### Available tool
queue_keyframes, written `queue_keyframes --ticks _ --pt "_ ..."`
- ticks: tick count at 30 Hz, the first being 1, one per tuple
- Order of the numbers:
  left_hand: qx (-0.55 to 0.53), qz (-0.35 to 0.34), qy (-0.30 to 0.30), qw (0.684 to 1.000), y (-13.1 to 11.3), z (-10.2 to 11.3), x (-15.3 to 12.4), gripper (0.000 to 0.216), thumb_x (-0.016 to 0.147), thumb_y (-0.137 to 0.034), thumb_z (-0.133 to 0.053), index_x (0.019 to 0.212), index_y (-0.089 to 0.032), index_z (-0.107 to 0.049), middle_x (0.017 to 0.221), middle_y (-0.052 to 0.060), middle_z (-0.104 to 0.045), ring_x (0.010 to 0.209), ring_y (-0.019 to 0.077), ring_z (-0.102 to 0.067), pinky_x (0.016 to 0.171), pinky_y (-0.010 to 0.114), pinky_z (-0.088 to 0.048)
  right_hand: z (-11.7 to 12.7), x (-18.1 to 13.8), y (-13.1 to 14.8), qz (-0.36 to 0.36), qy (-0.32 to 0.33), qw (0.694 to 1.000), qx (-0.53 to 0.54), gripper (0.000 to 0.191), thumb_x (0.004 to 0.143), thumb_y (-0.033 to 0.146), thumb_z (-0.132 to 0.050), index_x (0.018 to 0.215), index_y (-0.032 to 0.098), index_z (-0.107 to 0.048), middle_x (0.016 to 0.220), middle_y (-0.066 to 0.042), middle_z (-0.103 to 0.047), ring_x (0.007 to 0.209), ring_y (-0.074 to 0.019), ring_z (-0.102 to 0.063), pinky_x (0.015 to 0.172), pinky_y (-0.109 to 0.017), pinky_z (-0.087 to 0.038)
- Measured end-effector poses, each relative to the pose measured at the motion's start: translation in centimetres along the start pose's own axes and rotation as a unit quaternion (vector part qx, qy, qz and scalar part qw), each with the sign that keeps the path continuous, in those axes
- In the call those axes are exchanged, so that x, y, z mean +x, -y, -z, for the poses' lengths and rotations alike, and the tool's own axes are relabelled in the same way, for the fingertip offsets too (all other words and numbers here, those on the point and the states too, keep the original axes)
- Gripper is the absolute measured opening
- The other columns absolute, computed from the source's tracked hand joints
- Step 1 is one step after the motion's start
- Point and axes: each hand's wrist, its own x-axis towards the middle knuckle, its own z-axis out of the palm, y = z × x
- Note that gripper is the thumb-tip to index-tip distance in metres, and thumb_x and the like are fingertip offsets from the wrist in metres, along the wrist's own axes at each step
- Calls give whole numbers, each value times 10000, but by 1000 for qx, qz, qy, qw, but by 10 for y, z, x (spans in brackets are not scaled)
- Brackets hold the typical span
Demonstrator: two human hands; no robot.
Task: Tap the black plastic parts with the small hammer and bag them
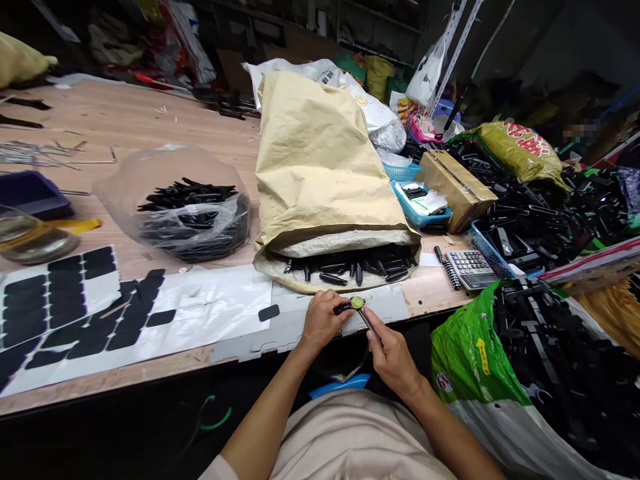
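Observation:
My left hand (323,325) is closed on a small black plastic part (342,308), mostly hidden by the fingers. In my right hand (393,352) is a metal-handled tool (367,321) with a round yellow-green head, which meets the black part at the table's front edge. The tool's exact kind is unclear. Just beyond both hands, a large tan sack (320,160) lies with its mouth facing me. Several black tapered pieces (333,279) lie inside that mouth.
Left of the sack stands a clear plastic bag (195,220) of black strips. Sheets of black stickers (65,293) cover the left front. To the right are a calculator (470,267), blue baskets (423,207), a cardboard box (455,190) and a green bag (465,347) of black parts.

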Motion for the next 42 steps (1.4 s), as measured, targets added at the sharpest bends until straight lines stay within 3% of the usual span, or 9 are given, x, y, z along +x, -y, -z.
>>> queue_keyframes --ticks 4,10,16,19,26,29,31,36,42 --pt "-1 4 -9 1000 -2 -1 0 112 753 -221 -765 863 -233 -779 804 21 -659 858 205 -540 797 336 -427 -1 3 -1 -3 15 1000 -27 504 967 179 -432 1465 213 -502 1237 -94 -713 1017 -222 -720 897 -317 -567" --pt "-14 -5 -19 1000 4 -5 0 152 730 -266 -800 881 -246 -792 805 25 -672 859 205 -556 793 331 -431 10 3 -4 -28 -23 999 -13 489 990 233 -409 1463 158 -507 850 -63 -749 761 -190 -707 755 -275 -572" --pt "-15 -7 -13 1000 6 -5 1 140 746 -297 -775 875 -247 -798 806 26 -685 857 205 -550 798 339 -429 10 3 -11 -46 -18 999 -17 490 975 245 -415 1442 161 -537 715 -34 -699 644 -175 -656 705 -268 -559" --pt "-16 -4 -8 1000 4 -4 1 144 752 -300 -759 880 -248 -799 812 30 -688 858 208 -549 799 347 -432 11 3 -16 -57 -11 998 -13 491 968 258 -422 1433 166 -550 679 -23 -685 609 -169 -642 678 -264 -555" --pt "-15 -1 -10 1000 3 -5 0 130 756 -295 -741 868 -260 -797 808 28 -683 860 215 -556 797 348 -448 37 8 -47 -105 -67 990 -60 518 965 277 -414 1459 162 -516 704 -31 -698 623 -178 -652 688 -272 -547" --pt "-2 0 -20 1000 3 -6 -1 133 773 -296 -732 880 -242 -789 833 33 -683 878 218 -551 826 355 -449 40 9 -63 -133 -61 985 -90 530 962 278 -397 1467 158 -507 798 -68 -745 691 -208 -699 745 -314 -562" --pt "6 -5 -23 1000 2 -6 -2 138 797 -308 -717 894 -233 -780 850 37 -682 891 220 -550 838 360 -445 37 10 -71 -141 -69 984 -89 538 967 278 -382 1478 147 -489 985 -114 -765 840 -236 -732 818 -344 -565" --pt "-16 -61 -34 997 -3 4 -5 200 901 -366 -618 944 -216 -743 857 45 -673 871 209 -557 819 358 -446 28 11 -79 -120 -93 986 -73 525 963 253 -408 1471 153 -497 1316 -144 -664 1195 -262 -648 1033 -381 -492" --pt "23 -180 -37 983 -14 15 -61 167 912 -324 -604 978 -218 -714 808 61 -638 770 189 -568 721 336 -469 28 11 -84 -101 -98 988 -58 519 959 231 -420 1467 169 -502 1405 -120 -600 1276 -256 -596 1077 -395 -473"
